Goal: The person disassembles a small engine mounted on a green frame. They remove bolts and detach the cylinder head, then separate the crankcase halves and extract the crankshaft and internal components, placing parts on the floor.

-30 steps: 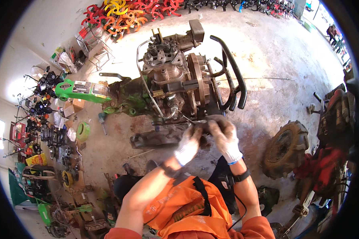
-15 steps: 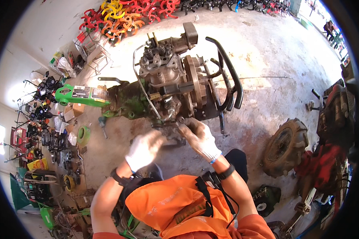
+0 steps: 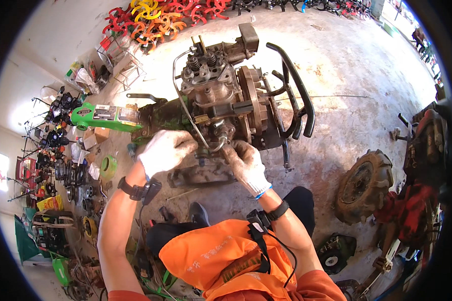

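A greasy engine (image 3: 208,95) stands in front of me, two valve springs showing on its top. A thin bent metal pipe (image 3: 175,75) runs down its left side and curves round at the bottom. My left hand (image 3: 166,149), in a white work glove, is beside the pipe's lower stretch with its fingers pinched together. What sits in that pinch is hidden. Close to the pipe's lower end, my gloved right hand (image 3: 246,163) has its thumb and fingers closed at the engine's near side; the small part there is covered by them.
A green housing (image 3: 110,118) juts left and a black tube frame (image 3: 301,95) right. Beneath the engine is a dark tyre (image 3: 201,175); another treaded wheel (image 3: 364,185) stands at right, near red machinery (image 3: 412,205). Coloured curved blades (image 3: 158,22) lie at the back.
My left hand has risen from below the engine to the pipe's side. My right hand stays at the engine's near side. The whole view has shifted slightly.
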`<action>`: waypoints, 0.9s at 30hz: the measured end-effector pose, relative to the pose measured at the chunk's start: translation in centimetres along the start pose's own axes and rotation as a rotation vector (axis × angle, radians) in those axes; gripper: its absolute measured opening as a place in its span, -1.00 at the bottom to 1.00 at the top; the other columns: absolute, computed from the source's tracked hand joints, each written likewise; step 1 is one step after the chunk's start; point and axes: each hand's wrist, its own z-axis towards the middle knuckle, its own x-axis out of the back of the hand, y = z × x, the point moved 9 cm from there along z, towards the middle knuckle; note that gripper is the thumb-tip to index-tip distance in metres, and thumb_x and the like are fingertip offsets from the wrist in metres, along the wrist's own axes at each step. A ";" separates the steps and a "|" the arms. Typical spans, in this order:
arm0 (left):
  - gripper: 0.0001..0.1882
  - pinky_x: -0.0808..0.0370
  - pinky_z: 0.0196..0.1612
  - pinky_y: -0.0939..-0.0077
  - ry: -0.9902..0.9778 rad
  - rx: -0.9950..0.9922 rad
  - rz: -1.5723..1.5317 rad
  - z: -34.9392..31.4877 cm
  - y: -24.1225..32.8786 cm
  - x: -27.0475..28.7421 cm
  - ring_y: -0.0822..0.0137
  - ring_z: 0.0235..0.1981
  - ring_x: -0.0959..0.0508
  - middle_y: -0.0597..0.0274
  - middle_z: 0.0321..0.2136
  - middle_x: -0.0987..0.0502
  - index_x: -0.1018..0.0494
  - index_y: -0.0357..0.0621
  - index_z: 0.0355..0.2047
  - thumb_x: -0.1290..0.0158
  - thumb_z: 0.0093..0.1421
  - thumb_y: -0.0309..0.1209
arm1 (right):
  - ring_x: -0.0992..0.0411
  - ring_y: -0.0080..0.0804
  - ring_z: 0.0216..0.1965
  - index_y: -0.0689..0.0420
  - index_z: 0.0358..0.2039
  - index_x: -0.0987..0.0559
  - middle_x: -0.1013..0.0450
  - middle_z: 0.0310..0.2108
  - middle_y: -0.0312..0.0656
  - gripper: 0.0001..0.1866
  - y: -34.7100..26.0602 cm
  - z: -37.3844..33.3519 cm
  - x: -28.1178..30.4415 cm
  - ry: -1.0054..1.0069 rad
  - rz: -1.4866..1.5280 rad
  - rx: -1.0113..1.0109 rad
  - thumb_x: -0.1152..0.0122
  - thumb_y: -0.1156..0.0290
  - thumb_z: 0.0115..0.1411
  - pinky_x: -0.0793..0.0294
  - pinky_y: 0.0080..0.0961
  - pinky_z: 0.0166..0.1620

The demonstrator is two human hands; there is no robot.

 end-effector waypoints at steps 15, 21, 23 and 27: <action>-0.66 -0.53 -0.34 0.53 -0.088 -0.233 -1.422 -0.4 12.1 -20.0 0.51 -0.39 -0.54 0.24 -0.23 -0.64 -0.55 -0.26 0.06 -0.02 0.64 -0.19 | -0.61 -0.48 -0.08 0.21 0.19 -0.66 -0.71 -0.03 -0.17 -0.71 -7.2 -3.7 10.0 -0.037 -0.002 0.231 -0.20 0.39 0.57 -0.68 -0.42 0.01; -0.61 -0.70 -0.12 0.08 0.159 -0.037 -0.290 -6.0 2.9 -9.6 -0.09 -0.14 -0.78 -0.10 -0.12 -0.77 -0.61 -0.32 0.05 -0.07 0.56 -0.18 | -0.55 -0.57 -0.28 0.21 -0.04 -0.69 -0.67 -0.29 -0.26 -0.82 -2.1 -2.6 3.4 -0.095 -0.122 0.071 -0.30 0.37 0.50 -0.59 -0.49 -0.16; -0.59 -0.68 -0.02 0.02 0.261 -0.032 -0.150 -6.3 2.3 -6.0 -0.24 -0.05 -0.75 -0.27 -0.14 -0.72 -0.63 -0.32 0.05 -0.12 0.51 -0.17 | -0.62 -0.53 -0.30 0.21 -0.03 -0.71 -0.72 -0.32 -0.21 -0.76 -0.6 -1.6 1.8 -0.065 -0.097 0.044 -0.35 0.29 0.46 -0.63 -0.44 -0.15; -0.62 -0.62 -0.06 -0.03 0.069 -0.004 -0.197 -3.8 1.5 -3.5 -0.31 -0.08 -0.71 -0.29 -0.19 -0.70 -0.65 -0.30 -0.01 -0.14 0.48 -0.18 | -0.60 -0.54 -0.31 0.20 -0.07 -0.73 -0.70 -0.37 -0.23 -0.73 0.6 -0.3 0.8 0.001 -0.026 0.010 -0.38 0.24 0.45 -0.61 -0.44 -0.16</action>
